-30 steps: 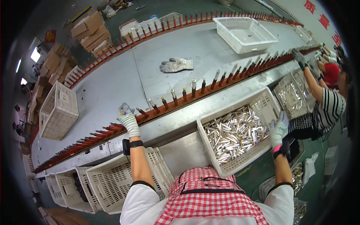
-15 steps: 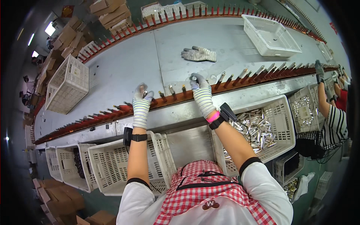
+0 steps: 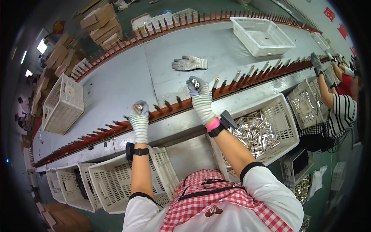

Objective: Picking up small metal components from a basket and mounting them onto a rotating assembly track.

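Both my hands wear striped knit gloves with grey fingers. My left hand (image 3: pixel 140 120) is closed around shiny metal tubes (image 3: pixel 138 107), just above the near row of upright pegs (image 3: pixel 167 104). Farther right, my right hand (image 3: pixel 201 99) grips more metal tubes (image 3: pixel 196 84); their round ends show between the fingers. Bare dark pegs stand between my two hands. To the right of my right hand, several pegs carry silver tubes (image 3: pixel 236 76). A loose grey and striped glove (image 3: pixel 190 63) lies flat on the metal table (image 3: pixel 162 73) beyond my hands.
A white crate (image 3: pixel 278 49) sits on the table at far right, another crate (image 3: pixel 63 104) at left. Below the near edge stand a crate of silver tubes (image 3: pixel 284 143) and several other crates (image 3: pixel 112 185). A co-worker's gloved hand (image 3: pixel 317 62) is at far right. Cardboard boxes (image 3: pixel 102 23) are stacked behind.
The silver tube on a peg between my hands has come off, leaving that peg bare. Two tube ends now show in my right hand. The whole view has shifted slightly.
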{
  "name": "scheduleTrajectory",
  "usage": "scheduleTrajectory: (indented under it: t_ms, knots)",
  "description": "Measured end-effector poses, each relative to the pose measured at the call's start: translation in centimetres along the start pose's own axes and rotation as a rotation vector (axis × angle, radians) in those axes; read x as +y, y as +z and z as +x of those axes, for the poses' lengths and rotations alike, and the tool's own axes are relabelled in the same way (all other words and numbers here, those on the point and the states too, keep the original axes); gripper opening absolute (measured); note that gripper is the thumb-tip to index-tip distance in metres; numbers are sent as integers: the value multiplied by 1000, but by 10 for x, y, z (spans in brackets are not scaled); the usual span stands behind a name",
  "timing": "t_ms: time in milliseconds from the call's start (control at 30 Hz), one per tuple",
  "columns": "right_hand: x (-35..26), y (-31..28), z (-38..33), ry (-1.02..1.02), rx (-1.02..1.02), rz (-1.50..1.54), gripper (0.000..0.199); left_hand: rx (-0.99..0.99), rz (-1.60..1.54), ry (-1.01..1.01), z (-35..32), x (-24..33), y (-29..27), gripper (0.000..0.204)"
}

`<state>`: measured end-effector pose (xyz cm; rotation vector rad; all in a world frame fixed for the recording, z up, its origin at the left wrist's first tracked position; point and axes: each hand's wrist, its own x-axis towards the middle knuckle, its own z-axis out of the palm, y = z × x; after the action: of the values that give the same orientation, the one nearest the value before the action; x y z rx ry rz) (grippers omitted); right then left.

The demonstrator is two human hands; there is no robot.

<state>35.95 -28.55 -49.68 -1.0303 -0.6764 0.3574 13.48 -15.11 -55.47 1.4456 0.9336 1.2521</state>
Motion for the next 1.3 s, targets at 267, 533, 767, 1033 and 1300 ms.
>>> scheduleTrajectory:
  t_ms: [267, 533, 767, 1033, 1300]
  knots:
    - [-14, -115, 43, -156, 499, -89, 29, -113, 13, 5, -15, 137, 56, 32]
    - [1, -119, 63, -105, 461, -488, 24, -729, 244, -685, -40, 85, 188, 57]
    - [48, -210, 97, -42, 432, -751, 26, -592, -221, -541, -45, 93, 206, 39]
    - [-135, -123, 66, -186, -121, -234, 32, -1109, -215, -385, -157, 161, 196, 46]
    - [-155, -229, -8, 413, -912, -1267, 46, -1486, 456, 387, -156, 125, 172, 68]
